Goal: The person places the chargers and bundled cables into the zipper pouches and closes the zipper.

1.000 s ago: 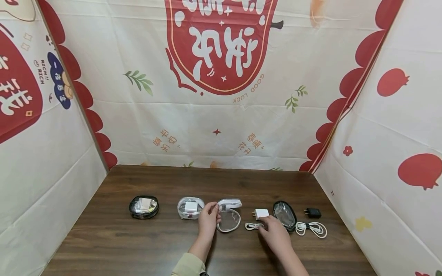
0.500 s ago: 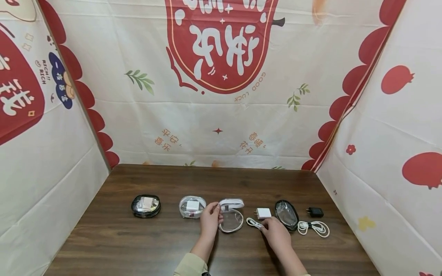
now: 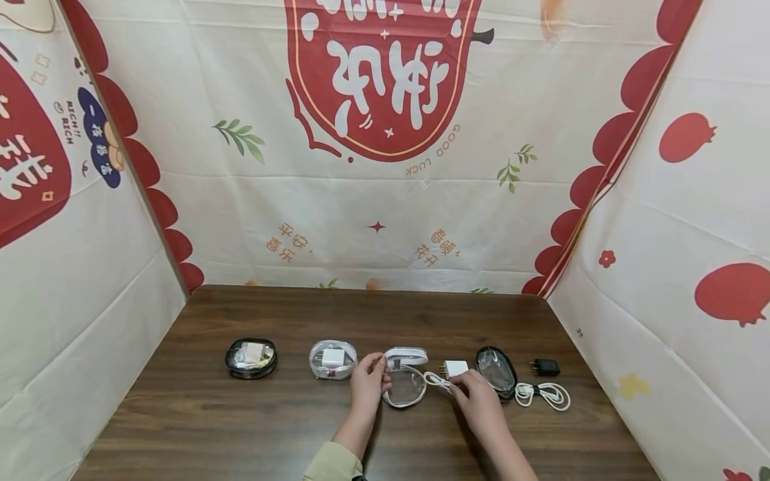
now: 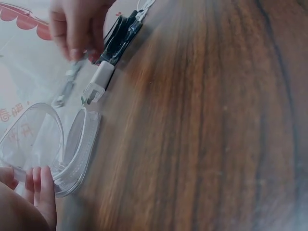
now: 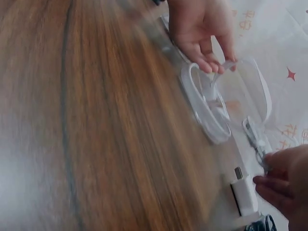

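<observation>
My left hand (image 3: pixel 365 386) pinches the edge of a clear oval zip pouch with white trim (image 3: pixel 412 353). Its lid stands unzipped and folded back, as the left wrist view also shows the pouch (image 4: pixel 79 139). Between thumb and fingers of my right hand (image 3: pixel 479 399) is a small bundled white charging cable (image 3: pixel 437 381), lifted off the table. In the right wrist view the cable (image 5: pixel 253 134) hangs close to the pouch lid, apart from it. A white plug charger (image 3: pixel 455 369) lies just beyond the right hand.
Right of that hand, an unzipped black-trimmed pouch (image 3: pixel 498 371), a black plug charger (image 3: pixel 546 367) and a coiled white cable (image 3: pixel 552 395) lie on the wooden table (image 3: pixel 240 434). To the left are a white-trimmed pouch (image 3: pixel 333 361) and a black-trimmed pouch (image 3: pixel 251 359), each holding a charger.
The right hand has picked up the bundled cable from the table and brought it slightly left and up toward the clear pouch. The left hand keeps its hold on the pouch edge.
</observation>
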The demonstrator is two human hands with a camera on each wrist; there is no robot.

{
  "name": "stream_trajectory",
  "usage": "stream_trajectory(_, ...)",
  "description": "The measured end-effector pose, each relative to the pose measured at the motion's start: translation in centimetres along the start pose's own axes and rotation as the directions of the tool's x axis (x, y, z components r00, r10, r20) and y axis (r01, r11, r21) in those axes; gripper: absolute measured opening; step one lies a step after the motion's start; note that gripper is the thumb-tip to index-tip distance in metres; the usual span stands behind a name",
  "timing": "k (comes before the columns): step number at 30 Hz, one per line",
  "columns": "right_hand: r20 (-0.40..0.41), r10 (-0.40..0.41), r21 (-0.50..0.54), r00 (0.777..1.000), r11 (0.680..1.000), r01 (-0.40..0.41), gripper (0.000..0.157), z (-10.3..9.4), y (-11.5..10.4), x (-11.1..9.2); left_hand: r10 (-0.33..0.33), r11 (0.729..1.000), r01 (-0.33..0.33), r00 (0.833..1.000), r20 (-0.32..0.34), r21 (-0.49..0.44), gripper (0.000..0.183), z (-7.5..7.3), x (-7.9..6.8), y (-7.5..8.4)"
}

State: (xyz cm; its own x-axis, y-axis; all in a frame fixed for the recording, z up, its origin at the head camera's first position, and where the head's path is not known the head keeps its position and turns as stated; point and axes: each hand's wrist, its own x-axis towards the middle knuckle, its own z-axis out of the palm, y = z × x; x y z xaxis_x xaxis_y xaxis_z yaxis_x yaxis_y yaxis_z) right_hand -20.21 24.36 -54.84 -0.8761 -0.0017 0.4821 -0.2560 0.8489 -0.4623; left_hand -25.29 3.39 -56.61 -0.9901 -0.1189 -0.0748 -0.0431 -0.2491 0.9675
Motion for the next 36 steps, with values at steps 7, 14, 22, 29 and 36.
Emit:
stream_trajectory(7, -0.172, -0.161, 0.101, 0.972, 0.978, 0.180, 0.026, 1.7, -1.1, 0.6, 0.041, 0.997, -0.039, 0.999, -0.026, 0.074, 0.016, 0.4, -0.5, 0.5)
stream_trajectory(14, -0.226, -0.153, 0.113, 0.962, 0.977, 0.182, 0.021, 3.8, -2.6, 1.3, 0.072, 0.989, -0.066, 0.997, -0.040, 0.132, 0.017, 0.4, 0.0, -0.4)
stream_trajectory(22, -0.220, -0.083, 0.096, 0.972, 0.990, 0.107, 0.015, 5.5, -3.9, 2.0, 0.065, 0.992, -0.061, 0.997, -0.028, 0.109, 0.018, 0.7, -0.2, -0.2)
stream_trajectory(29, -0.174, -0.048, 0.047, 0.984, 0.997, 0.057, 0.014, 5.9, -4.1, 2.2, 0.066, 0.992, -0.064, 0.998, -0.016, 0.108, 0.019, 0.8, -0.3, -0.2)
stream_trajectory(36, -0.146, -0.040, -0.080, 0.989, 0.996, 0.029, 0.012, 6.0, -4.0, 1.9, 0.052, 0.993, -0.050, 0.999, -0.014, 0.109, 0.017, 0.5, -0.4, -0.6)
